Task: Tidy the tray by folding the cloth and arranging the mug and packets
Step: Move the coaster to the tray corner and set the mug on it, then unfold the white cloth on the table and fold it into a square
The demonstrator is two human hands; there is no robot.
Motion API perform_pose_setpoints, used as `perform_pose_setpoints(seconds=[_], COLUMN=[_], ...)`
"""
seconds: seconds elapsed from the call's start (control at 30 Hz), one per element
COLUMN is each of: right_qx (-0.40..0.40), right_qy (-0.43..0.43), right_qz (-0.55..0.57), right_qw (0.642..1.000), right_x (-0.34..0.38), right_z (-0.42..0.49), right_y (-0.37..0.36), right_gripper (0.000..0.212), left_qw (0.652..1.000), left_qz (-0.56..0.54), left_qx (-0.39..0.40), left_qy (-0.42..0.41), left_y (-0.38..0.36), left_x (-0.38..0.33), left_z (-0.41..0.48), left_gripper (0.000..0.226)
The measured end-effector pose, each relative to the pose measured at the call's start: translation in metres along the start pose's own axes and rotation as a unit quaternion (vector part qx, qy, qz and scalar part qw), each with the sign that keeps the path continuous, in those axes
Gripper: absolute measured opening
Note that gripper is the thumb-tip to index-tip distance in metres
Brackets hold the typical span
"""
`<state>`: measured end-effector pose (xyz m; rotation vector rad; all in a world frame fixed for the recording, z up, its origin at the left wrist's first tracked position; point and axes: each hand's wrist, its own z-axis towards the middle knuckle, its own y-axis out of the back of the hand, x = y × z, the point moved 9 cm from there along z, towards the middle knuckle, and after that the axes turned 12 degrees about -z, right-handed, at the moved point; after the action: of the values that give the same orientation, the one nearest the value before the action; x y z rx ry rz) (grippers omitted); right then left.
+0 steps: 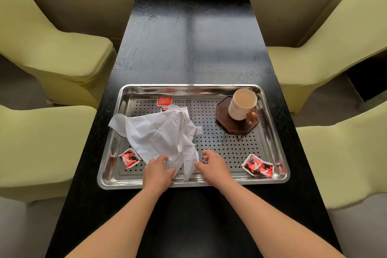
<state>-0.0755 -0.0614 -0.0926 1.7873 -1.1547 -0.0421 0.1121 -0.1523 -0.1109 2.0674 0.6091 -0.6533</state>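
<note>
Gripping the near end of the crumpled white cloth [159, 134] with the left hand [160, 168], fingers curling over the fabric and thumb closing beneath it, just inside the near rim of the steel tray [230, 183]. Holding the right hand [211, 163] just beside that same end, fingers half curled and grasping nothing, thumb tip reaching the cloth's edge; touching or not, impossible to tell. Spreading from there over the tray's left half, one corner draping across the left rim. Carrying in the tray's far right corner a cream mug [243, 104], standing on an octagonal wooden coaster [224, 120]. Showing a red-and-black packet [129, 158] in the near left corner, two overlapping packets [258, 166] in the near right corner, and a red packet [164, 100] by the far rim, left of centre. Resting, tray and all, on a black wooden table [188, 48].
</note>
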Motion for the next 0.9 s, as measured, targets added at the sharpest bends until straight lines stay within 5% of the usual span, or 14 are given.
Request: perform_pose_setpoints(seconds=[0.23,0.43,0.57,0.77,0.83,0.9], right_qx=[0.023,0.071,0.004,-0.038,-0.032,-0.017], right_qy=[0.005,-0.031,-0.046,0.095,0.168,0.237], right_qz=[0.025,0.227,0.275,0.329,0.351,0.361], right_qw=[0.999,0.971,0.96,0.939,0.921,0.902], right_x=[0.016,0.039,0.062,0.127,0.144,0.154], right_z=[0.009,0.011,0.02,0.004,-0.021,-0.052], right_y=[-0.01,-0.02,0.003,0.069,0.092,0.111], right_gripper=[0.052,0.044,0.007,0.02,0.021,0.026], left_qw=[0.985,0.955,0.94,0.888,0.864,0.797], left_qz=[-0.166,-0.289,-0.326,-0.454,-0.499,-0.594], left_qx=[-0.011,0.051,0.07,-0.067,-0.058,0.005], left_qy=[0.032,-0.044,-0.07,-0.018,0.038,0.106], left_y=[0.001,-0.007,0.004,0.06,0.065,0.057], left_x=[-0.005,-0.044,-0.06,-0.048,-0.044,-0.045], left_z=[0.0,-0.022,-0.031,-0.034,-0.033,-0.037], left_gripper=[0.008,0.017,0.021,0.018,0.032,0.056])
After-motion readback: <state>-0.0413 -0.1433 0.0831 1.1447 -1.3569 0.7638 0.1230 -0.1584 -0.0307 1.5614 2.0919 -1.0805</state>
